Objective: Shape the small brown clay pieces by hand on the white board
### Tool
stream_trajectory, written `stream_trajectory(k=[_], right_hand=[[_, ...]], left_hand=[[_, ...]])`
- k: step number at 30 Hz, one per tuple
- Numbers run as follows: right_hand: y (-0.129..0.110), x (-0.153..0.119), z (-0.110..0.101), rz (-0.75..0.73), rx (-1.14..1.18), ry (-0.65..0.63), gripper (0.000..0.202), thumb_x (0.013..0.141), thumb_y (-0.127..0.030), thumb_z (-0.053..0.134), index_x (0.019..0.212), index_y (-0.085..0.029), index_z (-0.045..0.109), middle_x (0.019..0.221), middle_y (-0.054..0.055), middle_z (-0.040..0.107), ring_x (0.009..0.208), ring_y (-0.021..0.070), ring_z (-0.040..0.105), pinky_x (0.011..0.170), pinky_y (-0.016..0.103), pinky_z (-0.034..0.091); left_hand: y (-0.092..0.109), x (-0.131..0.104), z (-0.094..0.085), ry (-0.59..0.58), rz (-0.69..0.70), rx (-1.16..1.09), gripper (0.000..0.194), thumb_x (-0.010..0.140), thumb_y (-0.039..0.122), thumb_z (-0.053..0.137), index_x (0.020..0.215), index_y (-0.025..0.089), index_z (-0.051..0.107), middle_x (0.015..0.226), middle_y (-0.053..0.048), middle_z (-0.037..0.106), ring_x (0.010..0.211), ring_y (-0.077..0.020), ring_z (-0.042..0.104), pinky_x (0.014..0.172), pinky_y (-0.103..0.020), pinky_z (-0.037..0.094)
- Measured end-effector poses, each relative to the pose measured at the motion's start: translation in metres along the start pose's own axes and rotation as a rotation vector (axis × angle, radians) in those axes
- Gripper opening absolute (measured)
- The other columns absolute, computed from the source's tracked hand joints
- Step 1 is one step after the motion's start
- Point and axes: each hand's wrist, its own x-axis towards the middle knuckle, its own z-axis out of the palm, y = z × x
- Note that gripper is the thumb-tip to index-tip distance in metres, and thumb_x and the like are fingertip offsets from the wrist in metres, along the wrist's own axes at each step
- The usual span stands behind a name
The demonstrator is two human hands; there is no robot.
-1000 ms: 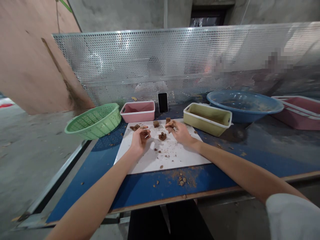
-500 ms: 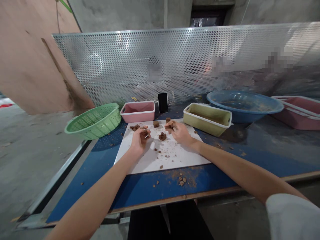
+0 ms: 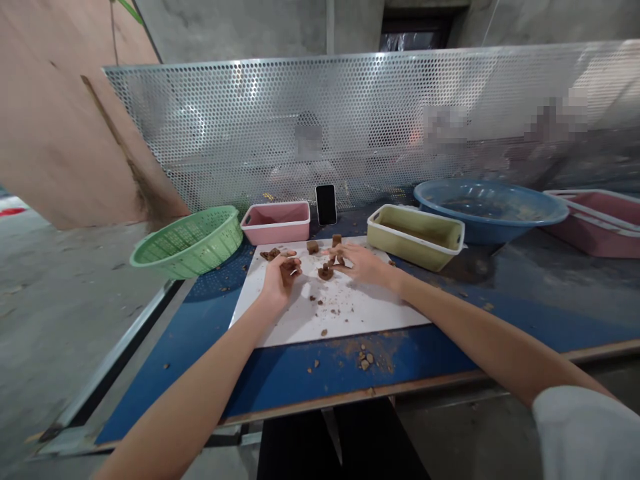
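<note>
A white board [image 3: 280, 327] lies on the blue table with brown clay-like lumps and crumbs on it. My left hand [image 3: 282, 275] is over its left part, fingers curled and soiled brown; whether something small is between them is hidden. My right hand [image 3: 355, 262] reaches in from the right, its fingertips at a small brown piece [image 3: 325, 272] near the middle. Whether it grips that piece I cannot make out. Behind the hands stand two brown blocks, one at the centre [image 3: 313, 247] and one to its right [image 3: 337, 239]. A flat dark lump [image 3: 270, 254] lies beside my left hand.
Behind the board are a pink bin [image 3: 277, 230], an upright phone [image 3: 327, 205] and an olive bin [image 3: 417, 243]. A green basket [image 3: 187, 250] is at the left; a blue basin [image 3: 490, 227] and pink bins [image 3: 595, 233] are at the right. Crumbs [image 3: 366, 361] lie near the front edge.
My right hand has moved slightly left and down to the middle brown piece, its fingers now stretched over it. My left hand has hardly moved.
</note>
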Motion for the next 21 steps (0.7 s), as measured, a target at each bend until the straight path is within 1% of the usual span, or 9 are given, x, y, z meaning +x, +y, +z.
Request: stream_trajectory(k=[2,5,8,11,14,17,21], right_hand=[[0.002,-0.001,0.000,0.025,-0.038,-0.019,0.021,0.098,-0.034,0.075,0.119,-0.030,0.073,0.102,0.007,0.075,0.093,0.0276,0.068,0.092,0.049,0.058],[0.002,-0.001,0.001,-0.021,-0.168,-0.108,0.011,0.101,-0.036,0.073,0.107,-0.027,0.072,0.101,0.008,0.074,0.097,0.0276,0.067,0.095,0.047,0.056],[-0.003,0.000,0.002,-0.080,-0.319,-0.187,0.016,0.104,-0.039,0.069,0.108,-0.023,0.072,0.110,0.011,0.072,0.103,0.0290,0.065,0.098,0.047,0.054],[-0.008,-0.002,0.003,-0.098,-0.442,-0.227,0.024,0.107,-0.043,0.063,0.112,-0.021,0.072,0.119,0.014,0.069,0.109,0.0307,0.063,0.102,0.049,0.051],[-0.012,-0.003,0.004,-0.112,-0.488,-0.239,0.028,0.109,-0.043,0.059,0.119,-0.020,0.071,0.123,0.014,0.069,0.114,0.0317,0.063,0.105,0.051,0.047],[-0.013,-0.003,0.006,-0.093,-0.486,-0.209,0.032,0.109,-0.046,0.058,0.126,-0.021,0.067,0.125,0.014,0.068,0.118,0.0321,0.062,0.106,0.051,0.045],[-0.012,-0.004,0.006,-0.077,-0.467,-0.200,0.026,0.108,-0.045,0.061,0.117,-0.022,0.068,0.121,0.012,0.069,0.116,0.0307,0.062,0.103,0.049,0.045]], left_hand=[[0.001,-0.001,0.001,0.003,-0.006,0.001,0.018,0.068,0.015,0.068,0.086,0.018,0.067,0.068,-0.003,0.067,0.062,-0.0151,0.058,0.064,-0.028,0.048],[0.003,-0.003,0.002,0.005,-0.016,-0.001,0.018,0.068,0.014,0.066,0.085,0.017,0.067,0.068,-0.003,0.066,0.062,-0.0147,0.058,0.063,-0.027,0.048],[0.003,-0.004,0.003,0.004,-0.026,0.001,0.019,0.067,0.013,0.064,0.085,0.017,0.066,0.067,-0.003,0.066,0.061,-0.0141,0.057,0.062,-0.025,0.048],[0.003,-0.004,0.004,0.010,-0.033,0.001,0.018,0.068,0.014,0.063,0.085,0.017,0.066,0.067,-0.002,0.067,0.061,-0.0138,0.057,0.062,-0.025,0.048],[0.002,-0.003,0.004,0.011,-0.032,-0.001,0.018,0.068,0.014,0.064,0.086,0.016,0.066,0.067,-0.003,0.067,0.062,-0.0139,0.058,0.063,-0.025,0.048],[0.001,-0.002,0.002,0.007,-0.030,0.000,0.020,0.066,0.014,0.064,0.086,0.017,0.066,0.067,-0.003,0.066,0.062,-0.0135,0.058,0.063,-0.025,0.048],[-0.001,0.000,0.000,0.002,-0.021,0.017,0.021,0.065,0.016,0.065,0.086,0.017,0.066,0.069,-0.002,0.066,0.062,-0.0131,0.058,0.065,-0.025,0.048]])
